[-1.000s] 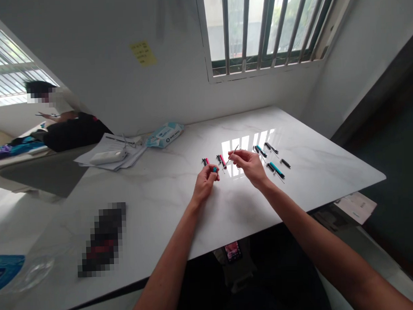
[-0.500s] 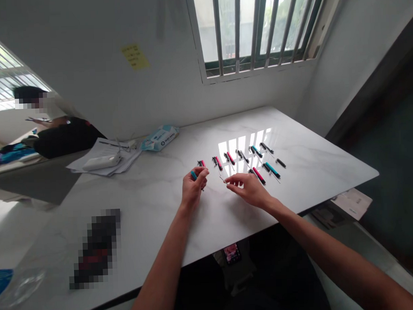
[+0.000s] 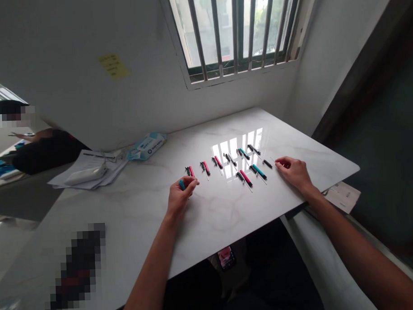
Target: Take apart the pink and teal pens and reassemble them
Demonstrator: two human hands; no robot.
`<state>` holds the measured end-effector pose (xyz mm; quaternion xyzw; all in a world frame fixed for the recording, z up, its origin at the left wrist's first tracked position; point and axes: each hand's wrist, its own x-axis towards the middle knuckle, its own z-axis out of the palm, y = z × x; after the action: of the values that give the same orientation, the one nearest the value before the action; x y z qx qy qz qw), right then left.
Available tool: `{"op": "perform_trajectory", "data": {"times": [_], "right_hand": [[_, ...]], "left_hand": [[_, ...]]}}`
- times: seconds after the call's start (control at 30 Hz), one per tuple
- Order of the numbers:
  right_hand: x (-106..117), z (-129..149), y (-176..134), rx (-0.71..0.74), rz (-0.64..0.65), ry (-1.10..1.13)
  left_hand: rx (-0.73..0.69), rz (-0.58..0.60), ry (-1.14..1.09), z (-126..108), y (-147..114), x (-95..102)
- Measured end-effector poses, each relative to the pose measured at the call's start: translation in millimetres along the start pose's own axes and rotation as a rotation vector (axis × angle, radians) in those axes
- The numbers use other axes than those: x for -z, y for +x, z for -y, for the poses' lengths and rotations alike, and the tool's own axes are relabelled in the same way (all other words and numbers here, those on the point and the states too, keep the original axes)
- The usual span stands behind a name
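Note:
My left hand [image 3: 181, 194] is curled around a teal pen barrel [image 3: 182, 185], just in front of the leftmost red pen parts. Over at the right end of the rows, my right hand [image 3: 293, 173] pinches a thin, pale pen refill [image 3: 272, 160]. Beside its fingertips lies a black pen cap [image 3: 268, 163]. Pens taken apart lie in two rows between the hands, each with a barrel, a black cap and a thin refill. Among them are a red barrel [image 3: 246, 178], a teal barrel [image 3: 259, 171] and a dark barrel [image 3: 253, 149].
The white marbled table [image 3: 215, 213] stands against a wall with a barred window. At its back left are papers [image 3: 88, 170], a white device [image 3: 85, 175] and a wipes packet [image 3: 147, 146]. A blurred dark item [image 3: 76, 268] lies front left. Another person sits at far left.
My right hand has moved right with the refill, from near my left hand to beside the lone black cap. My left hand keeps the teal barrel. The view has swung right.

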<state>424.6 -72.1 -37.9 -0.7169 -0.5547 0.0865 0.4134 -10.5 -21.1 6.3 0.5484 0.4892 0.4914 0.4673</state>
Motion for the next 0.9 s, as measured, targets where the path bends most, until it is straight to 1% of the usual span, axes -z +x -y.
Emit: {"op": "perform_trajectory", "data": {"times": [0.13, 0.27, 0.4, 0.53, 0.67, 0.73, 0.8, 0.9], "right_hand": [[-4.6, 4.3, -3.1, 0.024, 0.032, -0.003], [-2.6, 8.0, -2.0, 0.007, 0.039, 0.04], [-0.9, 8.7, -2.1, 0.037, 0.074, 0.061], [-0.3, 8.7, -3.0, 0.033, 0.06, 0.089], [-0.8, 11.0, -1.8, 0.088, 0.025, 0.136], [-0.2, 12.2, -0.8, 0.142, 0.04, 0.152], [1.9, 12.2, -1.3, 0.167, 0.076, 0.15], [7.0, 10.5, -7.9, 0.159, 0.133, 0.081]], "left_hand": [[-0.003, -0.01, 0.0, -3.3, -0.1, 3.5], [0.006, 0.014, 0.02, -8.5, -3.7, -6.1], [0.003, 0.081, 0.107, -23.4, -8.4, -28.7], [-0.014, 0.157, 0.115, -40.2, -6.4, -60.9], [-0.008, 0.256, 0.078, -43.8, 3.1, -98.4], [0.004, 0.301, 0.058, -41.2, 7.4, -113.2], [0.023, 0.322, 0.031, -37.3, 9.8, -121.1], [0.058, 0.307, -0.023, -31.7, 10.0, -118.4]]}}
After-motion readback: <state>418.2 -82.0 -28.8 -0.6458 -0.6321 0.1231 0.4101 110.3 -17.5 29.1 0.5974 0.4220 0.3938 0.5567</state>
